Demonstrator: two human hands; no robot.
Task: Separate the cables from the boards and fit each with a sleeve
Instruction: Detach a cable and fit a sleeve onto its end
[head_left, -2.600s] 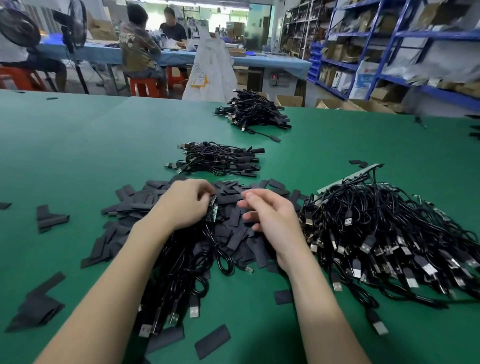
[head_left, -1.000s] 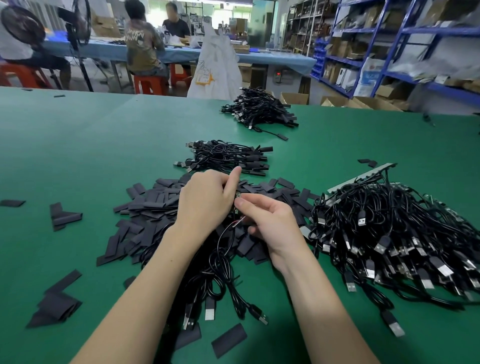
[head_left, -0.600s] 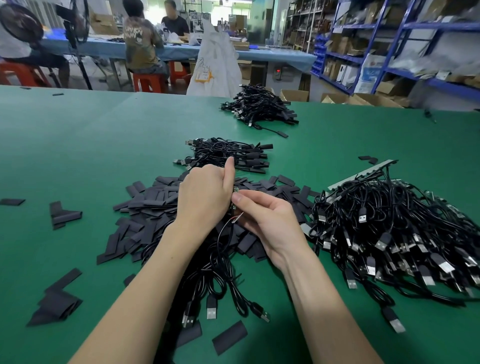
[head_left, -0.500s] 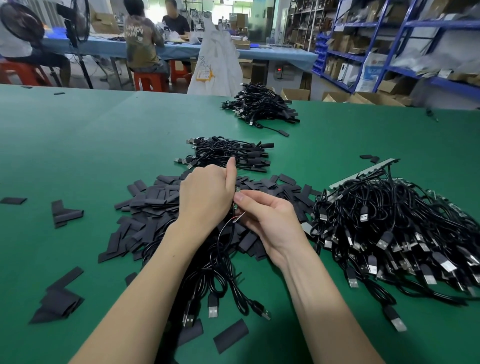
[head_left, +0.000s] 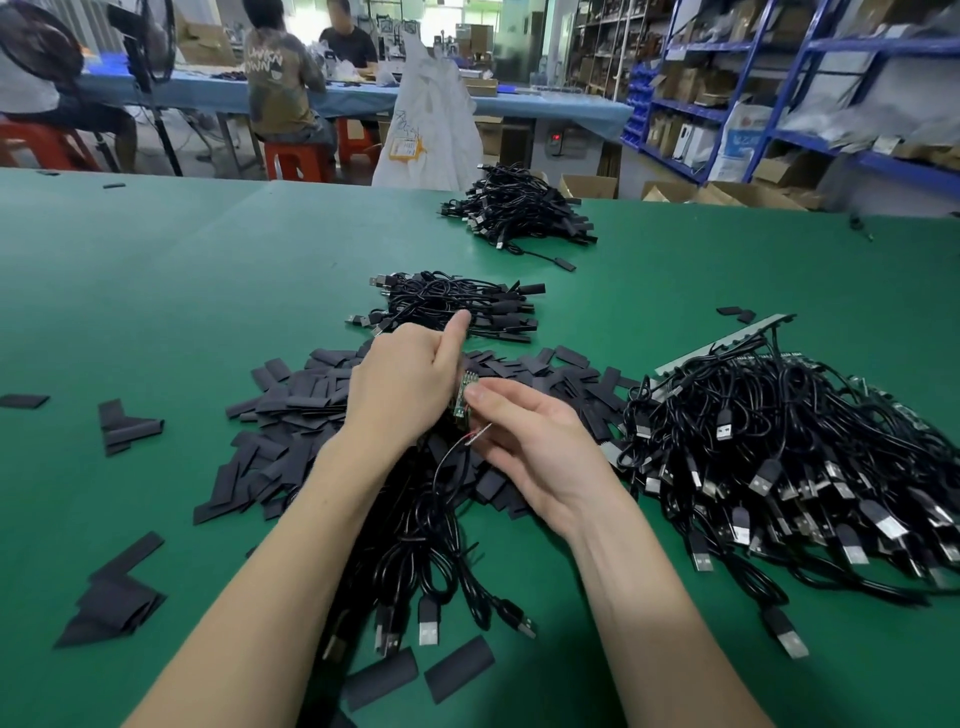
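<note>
My left hand (head_left: 405, 387) and my right hand (head_left: 535, 449) meet over the pile of flat black sleeves (head_left: 291, 410). Between them they pinch a small green circuit board (head_left: 464, 400). A thin black cable with bared red and white wire ends (head_left: 470, 441) hangs from the board down to a bundle of black USB cables (head_left: 415, 561) under my wrists. My left thumb sticks up. A large heap of USB cables still joined to board strips (head_left: 779, 457) lies to the right.
Two heaps of sleeved cables lie farther off, a nearer heap (head_left: 452, 304) and a farther heap (head_left: 519, 208). Loose sleeves (head_left: 124, 426) are scattered at the left and near the front edge. Beyond the green table (head_left: 156, 270) are seated people, a white bag (head_left: 426, 119) and blue shelving.
Both hands have risen slightly from the sleeve pile and closed together on the small board. The bared cable end now shows below my right fingers.
</note>
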